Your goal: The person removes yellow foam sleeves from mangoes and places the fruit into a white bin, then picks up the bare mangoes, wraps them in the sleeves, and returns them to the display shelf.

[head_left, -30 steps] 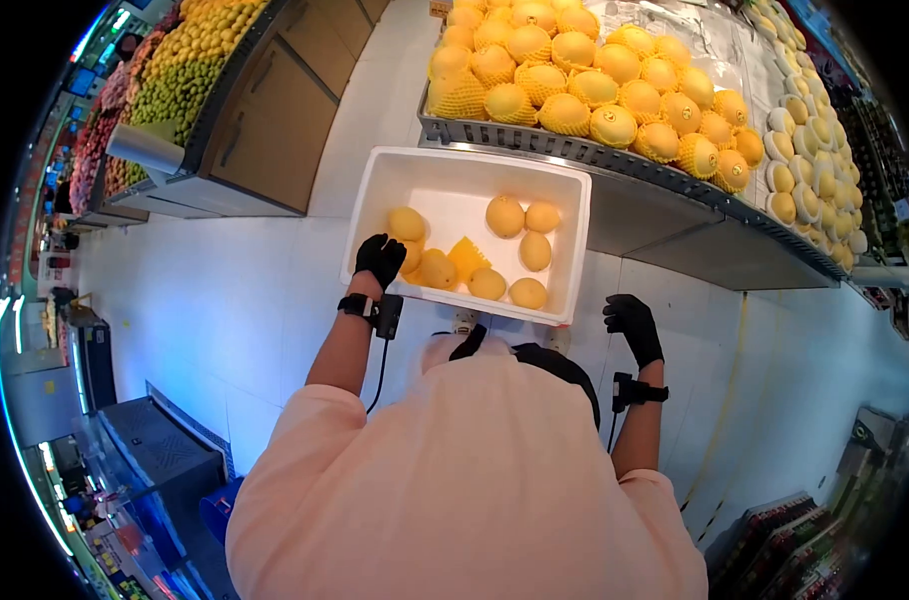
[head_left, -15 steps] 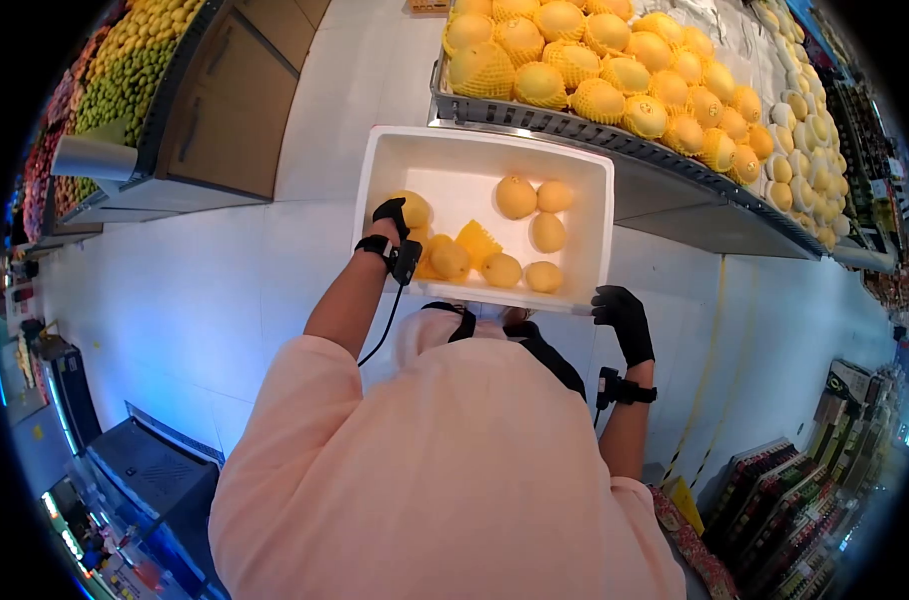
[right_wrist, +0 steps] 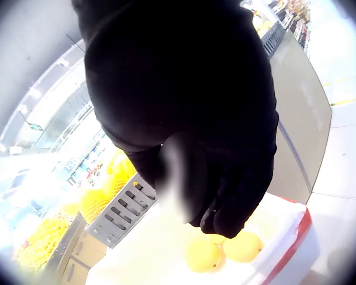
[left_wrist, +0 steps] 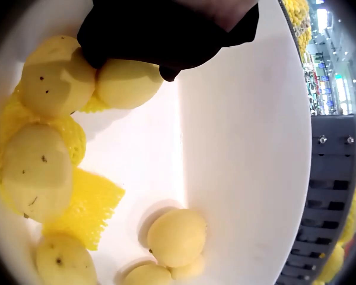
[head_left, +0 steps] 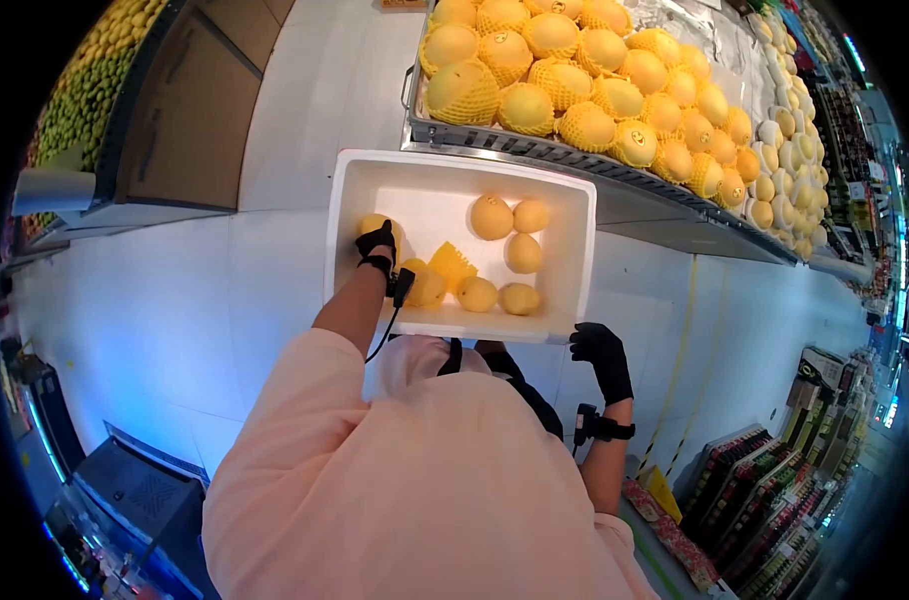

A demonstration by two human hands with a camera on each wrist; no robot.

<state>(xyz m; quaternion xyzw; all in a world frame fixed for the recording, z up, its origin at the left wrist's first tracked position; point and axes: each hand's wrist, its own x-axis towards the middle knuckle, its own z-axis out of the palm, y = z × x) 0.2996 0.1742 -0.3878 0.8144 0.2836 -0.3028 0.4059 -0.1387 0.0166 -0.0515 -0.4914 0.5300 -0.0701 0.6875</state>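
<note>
A white foam box (head_left: 580, 260) holds several smooth yellow fruits, with a loose yellow foam net (head_left: 452, 264) among them. My black-gloved left hand (head_left: 378, 243) is inside its left end, gripping a yellow fruit (head_left: 375, 220) from above. In the left wrist view this fruit (left_wrist: 127, 89) shows below the glove, a fingertip on its right side; the glove hides its top. Another yellow fruit (left_wrist: 58, 77) lies beside it. Outside the front right corner, my gloved right hand (head_left: 602, 358) has loosely bent fingers, fingertips right by the rim and nothing in its grasp.
Behind the box stands a display stand with a grey slotted edge (head_left: 515, 140), piled with yellow fruits (head_left: 565, 85) in foam nets. Pale fruits (head_left: 790, 150) fill its right side. A brown cabinet (head_left: 190, 110) stands at the left, a dark bin (head_left: 140, 500) at the lower left.
My left hand has gone from over the box's front left rim down onto the fruit at the left end. My right hand has come to the front right corner. The head view has shifted.
</note>
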